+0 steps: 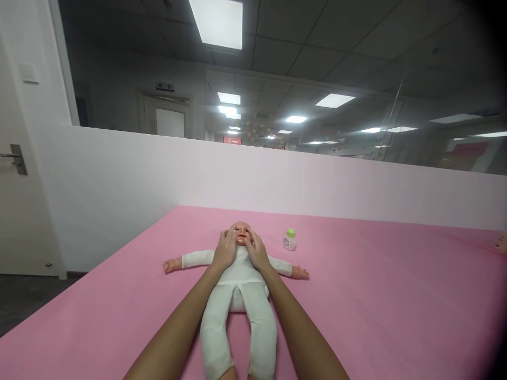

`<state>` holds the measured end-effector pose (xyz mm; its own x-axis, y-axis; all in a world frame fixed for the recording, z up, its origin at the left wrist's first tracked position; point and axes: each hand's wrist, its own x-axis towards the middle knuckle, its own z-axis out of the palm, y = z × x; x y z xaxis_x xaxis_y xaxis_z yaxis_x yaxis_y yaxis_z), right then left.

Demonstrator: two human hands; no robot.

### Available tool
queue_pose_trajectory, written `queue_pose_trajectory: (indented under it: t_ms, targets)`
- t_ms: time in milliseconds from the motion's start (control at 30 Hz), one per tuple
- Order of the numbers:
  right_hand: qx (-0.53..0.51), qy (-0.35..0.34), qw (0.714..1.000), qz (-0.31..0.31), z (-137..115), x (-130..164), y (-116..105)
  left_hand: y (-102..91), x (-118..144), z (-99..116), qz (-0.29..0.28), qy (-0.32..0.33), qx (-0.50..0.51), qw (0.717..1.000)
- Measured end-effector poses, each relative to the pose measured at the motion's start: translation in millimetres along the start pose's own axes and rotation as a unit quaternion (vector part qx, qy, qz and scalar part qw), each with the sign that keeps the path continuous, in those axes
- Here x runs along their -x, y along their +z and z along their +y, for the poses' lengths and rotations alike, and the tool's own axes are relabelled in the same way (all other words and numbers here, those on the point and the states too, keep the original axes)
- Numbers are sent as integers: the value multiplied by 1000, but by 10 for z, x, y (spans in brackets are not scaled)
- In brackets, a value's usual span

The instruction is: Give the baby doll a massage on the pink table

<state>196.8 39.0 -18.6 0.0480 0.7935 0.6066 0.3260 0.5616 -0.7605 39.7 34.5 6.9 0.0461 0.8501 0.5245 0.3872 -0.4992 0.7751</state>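
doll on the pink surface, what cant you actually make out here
Head view only:
- Baby doll cheeks and ears: covered by the left hand and right hand.
- Doll's feet: cut off by the bottom edge.
- Small bottle label: too small to read.
- Thing at the right edge: cut off and blurred, cannot be identified.
- Fingertip pressure on the face: cannot tell.
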Motion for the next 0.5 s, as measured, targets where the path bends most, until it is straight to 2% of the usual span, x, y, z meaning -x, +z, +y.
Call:
queue_pose_trajectory:
  t_ms: [167,300,500]
  targets:
    - [2,20,1000,19,7,-1,8,11,-4,-23,18,6,8,1000]
    - [4,8,1000,7,5,-1,4,4,-12,-35,6,16,3,1000]
    - [5,26,1000,14,12,0,9,7,-12,-43,6,-6,7,1000]
